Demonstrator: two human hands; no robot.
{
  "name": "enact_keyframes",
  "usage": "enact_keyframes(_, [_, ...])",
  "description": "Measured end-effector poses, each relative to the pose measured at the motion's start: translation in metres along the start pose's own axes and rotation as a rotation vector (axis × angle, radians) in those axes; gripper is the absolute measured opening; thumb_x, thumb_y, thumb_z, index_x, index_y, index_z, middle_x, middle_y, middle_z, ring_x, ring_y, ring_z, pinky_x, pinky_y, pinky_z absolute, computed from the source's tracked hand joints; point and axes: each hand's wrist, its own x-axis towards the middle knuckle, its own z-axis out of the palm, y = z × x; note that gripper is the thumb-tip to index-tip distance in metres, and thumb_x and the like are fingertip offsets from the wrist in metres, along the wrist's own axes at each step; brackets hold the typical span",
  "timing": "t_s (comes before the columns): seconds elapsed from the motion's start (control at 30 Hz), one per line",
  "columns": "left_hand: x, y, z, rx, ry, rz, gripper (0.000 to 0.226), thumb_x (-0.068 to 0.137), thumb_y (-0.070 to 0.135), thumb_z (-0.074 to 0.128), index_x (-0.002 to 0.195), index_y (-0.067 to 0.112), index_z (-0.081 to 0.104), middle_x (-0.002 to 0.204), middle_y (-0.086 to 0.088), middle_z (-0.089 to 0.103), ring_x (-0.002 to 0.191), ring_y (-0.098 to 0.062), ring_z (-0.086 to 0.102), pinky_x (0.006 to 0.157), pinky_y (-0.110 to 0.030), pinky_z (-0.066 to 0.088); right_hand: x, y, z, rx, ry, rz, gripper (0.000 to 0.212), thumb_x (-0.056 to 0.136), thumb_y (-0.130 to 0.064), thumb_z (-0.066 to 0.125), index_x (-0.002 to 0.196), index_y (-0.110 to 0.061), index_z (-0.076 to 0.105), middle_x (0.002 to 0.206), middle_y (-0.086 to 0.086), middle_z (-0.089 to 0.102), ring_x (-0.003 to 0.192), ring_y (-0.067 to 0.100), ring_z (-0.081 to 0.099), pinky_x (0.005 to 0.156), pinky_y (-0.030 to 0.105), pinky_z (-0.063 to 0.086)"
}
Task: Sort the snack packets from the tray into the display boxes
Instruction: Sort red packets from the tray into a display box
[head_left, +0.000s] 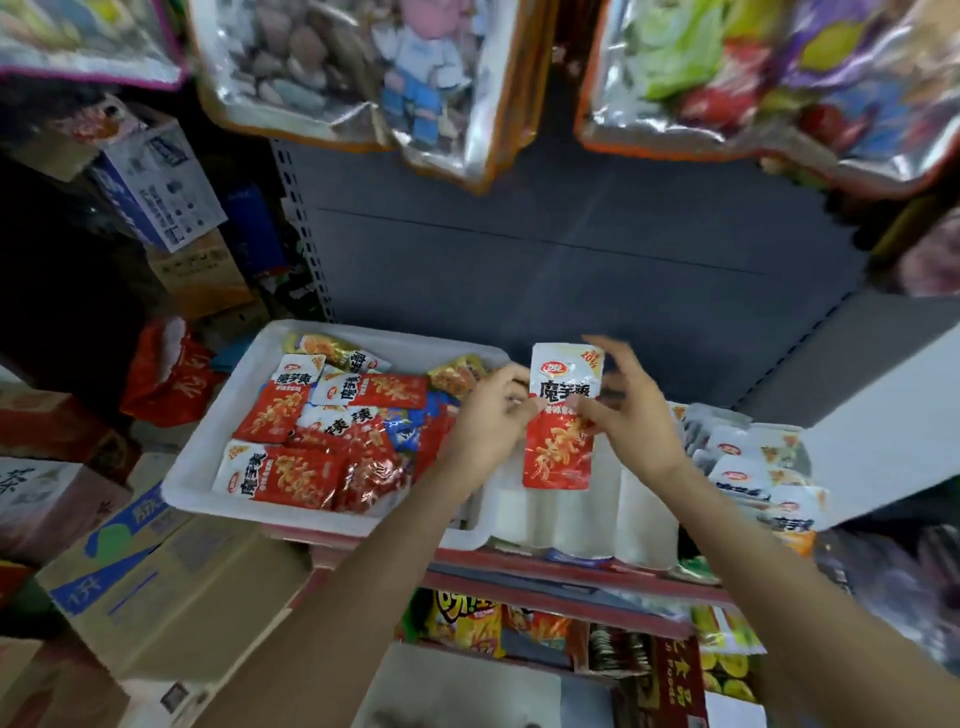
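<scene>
Head view: your left hand (493, 410) and right hand (631, 410) both pinch one red packet (561, 415), upright, above the gap between the white tray (202, 452) and the display box (878, 441).

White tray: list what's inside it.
The white tray holds a loose pile of red-and-white snack packets, some gold ones and a blue one. Lower layers and its right end, behind the left hand, are hidden.
</scene>
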Motion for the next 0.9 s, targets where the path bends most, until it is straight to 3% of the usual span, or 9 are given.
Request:
enact_keyframes(0.17, [0.017, 0.017, 0.06, 0.025, -0.005, 0.059, 0.012, 0.086, 0.008, 0.064, 0.097, 0.005, 0.06, 0.096, -0.013, 0.068, 0.082, -0.017, 0.063, 0.078, -0.03, 0.052, -0.005, 0.017, -0.057, -0.067, 0.157, -0.024, 0.037, 0.087, -0.005, 0.062, 0.108, -0.03, 0.046, 0.086, -0.002, 0.067, 0.074, 0.017, 0.063, 0.066, 0.035, 0.053])
enact_keyframes(0.27, [0.025, 0.022, 0.087, 0.06, 0.003, 0.085, 0.016, 0.086, 0.009, 0.064, 0.101, 0.005, 0.061, 0.097, -0.007, 0.067, 0.084, -0.011, 0.061, 0.075, -0.018, 0.048, -0.003, 0.031, -0.084, -0.098, 0.182, 0.017, 0.03, 0.09, -0.007, 0.058, 0.103, -0.029, 0.044, 0.083, -0.004, 0.065, 0.077, 0.021, 0.064, 0.07, 0.04, 0.055])
enact_keyframes(0.37, [0.033, 0.021, 0.102, 0.187, 0.017, 0.069, 0.024, 0.088, 0.007, 0.059, 0.112, 0.004, 0.059, 0.111, -0.006, 0.065, 0.1, -0.015, 0.06, 0.085, -0.019, 0.045, 0.002, 0.047, -0.103, -0.126, 0.195, 0.053, 0.032, 0.09, -0.016, 0.055, 0.09, -0.045, 0.043, 0.089, 0.007, 0.067, 0.085, 0.029, 0.065, 0.075, 0.056, 0.053])
enact_keyframes(0.47, [0.037, 0.012, 0.108, 0.442, -0.028, 0.028, 0.039, 0.09, 0.013, 0.055, 0.128, 0.009, 0.051, 0.13, -0.008, 0.055, 0.121, -0.022, 0.049, 0.1, -0.028, 0.039, 0.007, 0.059, -0.113, -0.113, 0.185, 0.103, 0.027, 0.092, -0.011, 0.053, 0.091, -0.035, 0.042, 0.092, 0.01, 0.065, 0.088, 0.031, 0.064, 0.076, 0.057, 0.052])
enact_keyframes(0.57, [0.037, 0.006, 0.11, 0.684, -0.109, -0.02, 0.048, 0.092, 0.017, 0.052, 0.139, 0.015, 0.041, 0.142, -0.007, 0.043, 0.13, -0.026, 0.038, 0.107, -0.036, 0.035, 0.01, 0.064, -0.115, -0.097, 0.141, 0.137, 0.017, 0.094, -0.009, 0.051, 0.099, -0.022, 0.041, 0.094, 0.009, 0.063, 0.088, 0.03, 0.064, 0.075, 0.055, 0.054])
enact_keyframes(0.73, [0.035, -0.003, 0.109, 0.89, -0.156, 0.007, 0.051, 0.092, 0.018, 0.05, 0.141, 0.017, 0.038, 0.146, -0.005, 0.041, 0.132, -0.024, 0.039, 0.108, -0.034, 0.033, 0.017, 0.067, -0.118, -0.177, 0.157, 0.134, 0.013, 0.095, -0.011, 0.051, 0.101, -0.018, 0.041, 0.098, 0.009, 0.063, 0.09, 0.029, 0.064, 0.077, 0.049, 0.054])
enact_keyframes(0.83, [0.035, -0.005, 0.108, 0.9, -0.158, -0.006, 0.05, 0.093, 0.017, 0.049, 0.142, 0.017, 0.038, 0.147, -0.005, 0.04, 0.133, -0.024, 0.036, 0.107, -0.034, 0.032, 0.018, 0.067, -0.121, -0.256, 0.142, 0.101, 0.014, 0.096, -0.012, 0.049, 0.109, -0.011, 0.044, 0.098, 0.005, 0.062, 0.085, 0.02, 0.06, 0.065, 0.026, 0.047])
enact_keyframes(0.9, [0.034, -0.004, 0.108, 0.916, -0.15, 0.007, 0.05, 0.093, 0.017, 0.049, 0.142, 0.018, 0.038, 0.147, -0.004, 0.039, 0.133, -0.024, 0.035, 0.107, -0.034, 0.032, 0.017, 0.066, -0.122, -0.303, 0.135, 0.08, 0.017, 0.096, -0.013, 0.048, 0.113, -0.008, 0.045, 0.098, 0.004, 0.06, 0.082, 0.017, 0.056, 0.057, 0.019, 0.038])
